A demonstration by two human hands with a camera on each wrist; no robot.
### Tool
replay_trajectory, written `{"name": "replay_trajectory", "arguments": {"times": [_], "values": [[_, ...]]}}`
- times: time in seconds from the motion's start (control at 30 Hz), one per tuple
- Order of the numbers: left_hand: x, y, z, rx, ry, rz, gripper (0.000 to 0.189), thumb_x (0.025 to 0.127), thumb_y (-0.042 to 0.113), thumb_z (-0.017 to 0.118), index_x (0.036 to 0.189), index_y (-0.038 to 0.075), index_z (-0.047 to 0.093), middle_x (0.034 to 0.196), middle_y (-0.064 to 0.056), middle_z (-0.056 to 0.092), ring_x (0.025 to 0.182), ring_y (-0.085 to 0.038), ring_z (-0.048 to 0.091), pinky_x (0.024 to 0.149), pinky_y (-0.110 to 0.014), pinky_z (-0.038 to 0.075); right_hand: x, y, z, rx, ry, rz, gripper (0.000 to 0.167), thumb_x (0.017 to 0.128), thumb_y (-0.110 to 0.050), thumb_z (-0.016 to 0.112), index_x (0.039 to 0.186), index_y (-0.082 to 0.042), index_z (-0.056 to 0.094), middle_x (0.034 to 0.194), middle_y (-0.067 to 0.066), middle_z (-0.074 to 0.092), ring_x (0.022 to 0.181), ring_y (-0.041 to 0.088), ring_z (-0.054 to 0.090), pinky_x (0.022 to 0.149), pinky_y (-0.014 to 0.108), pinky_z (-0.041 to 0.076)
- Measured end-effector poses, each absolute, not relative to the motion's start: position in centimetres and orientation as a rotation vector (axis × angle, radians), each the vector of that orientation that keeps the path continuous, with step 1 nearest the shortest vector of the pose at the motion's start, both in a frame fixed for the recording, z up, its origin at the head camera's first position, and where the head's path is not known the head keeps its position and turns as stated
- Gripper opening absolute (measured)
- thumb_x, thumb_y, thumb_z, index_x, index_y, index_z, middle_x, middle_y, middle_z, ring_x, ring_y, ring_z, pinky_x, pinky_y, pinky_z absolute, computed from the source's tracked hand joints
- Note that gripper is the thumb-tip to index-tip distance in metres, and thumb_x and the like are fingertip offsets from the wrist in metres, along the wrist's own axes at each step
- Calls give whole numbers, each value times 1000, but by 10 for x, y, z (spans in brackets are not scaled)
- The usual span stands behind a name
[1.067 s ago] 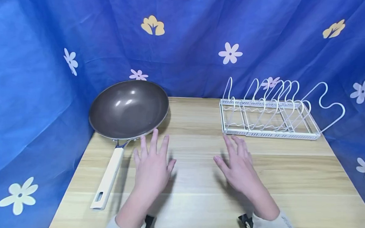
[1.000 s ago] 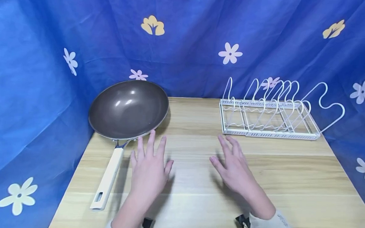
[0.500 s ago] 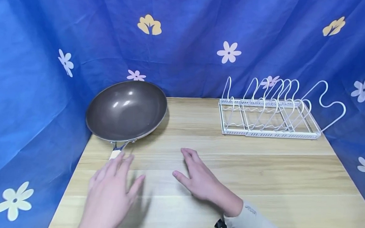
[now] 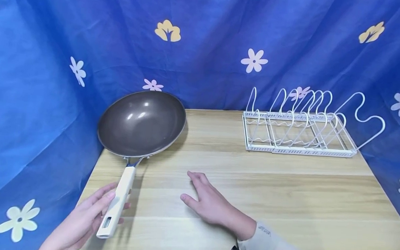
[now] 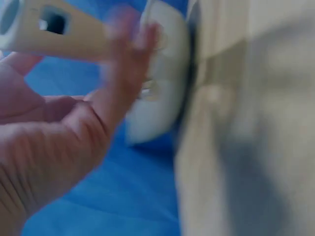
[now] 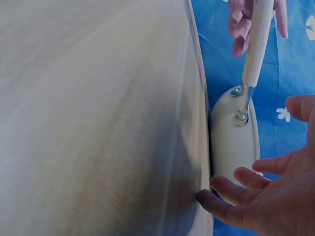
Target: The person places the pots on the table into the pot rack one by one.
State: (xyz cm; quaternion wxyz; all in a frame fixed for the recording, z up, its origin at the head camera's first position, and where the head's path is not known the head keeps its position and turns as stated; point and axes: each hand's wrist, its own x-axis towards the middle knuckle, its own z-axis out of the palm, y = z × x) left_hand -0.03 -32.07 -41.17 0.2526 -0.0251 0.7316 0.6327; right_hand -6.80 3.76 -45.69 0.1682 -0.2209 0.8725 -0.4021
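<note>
Head view: the pan sits far left on the bench, dark inside facing up. Its white handle runs nearward and slightly left; the left hand, much the nearer, has its thumb over it and fingers beneath. The right hand is apart, to the handle's right. Far right stands a rack with wire dividers.

Left wrist view: blurred fingers surround the handle; I cannot tell whether they grip.

Right wrist view: the right hand holds nothing, fingers loosely spread.
</note>
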Motion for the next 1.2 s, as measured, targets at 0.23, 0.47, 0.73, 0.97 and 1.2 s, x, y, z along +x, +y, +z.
{"name": "replay_trajectory", "arguments": {"times": [0.23, 0.47, 0.73, 0.97, 1.2], "values": [[-2, -326, -442, 178, 1205, 2144, 58, 119, 6, 20, 164, 37, 39, 164, 17, 54, 131, -12, 68, 93, -29, 65, -68, 35, -462, -636, 2484, -1154, 76, 110, -52, 57, 171, -13, 33, 168, 4, 43, 149, 26, 55, 125, 51, 47], [1, -319, -453, 272, 977, 2266, 64, 114, -2, 15, 168, 23, 39, 155, 13, 59, 111, -5, 66, 91, -22, 62, -72, 27, -460, -617, 2445, -1211, 72, 110, -53, 56, 170, -19, 36, 166, 0, 47, 149, 23, 56, 125, 49, 46], [4, -312, -457, 266, 848, 2314, 68, 113, -5, 12, 169, 23, 38, 147, 10, 61, 112, -6, 65, 90, -20, 63, -84, 0, -467, -479, 1976, -1657, 55, 112, -28, 61, 162, -10, 46, 157, 12, 57, 141, 29, 63, 116, 33, 55], [7, -311, -455, 206, 895, 2306, 66, 115, -2, 13, 167, 27, 41, 146, 11, 60, 109, -4, 64, 89, -20, 63, -95, -36, -474, -267, 1436, -1937, 57, 109, -17, 64, 159, 1, 45, 151, 27, 58, 131, 41, 68, 110, 43, 61], [9, -311, -450, 189, 1036, 2297, 60, 115, 0, 18, 161, 22, 50, 134, 10, 65, 105, -1, 65, 83, -18, 63, -101, -65, -480, -286, 1192, -1875, 57, 113, -18, 58, 162, 2, 38, 158, 28, 55, 140, 41, 64, 117, 48, 56]]}}
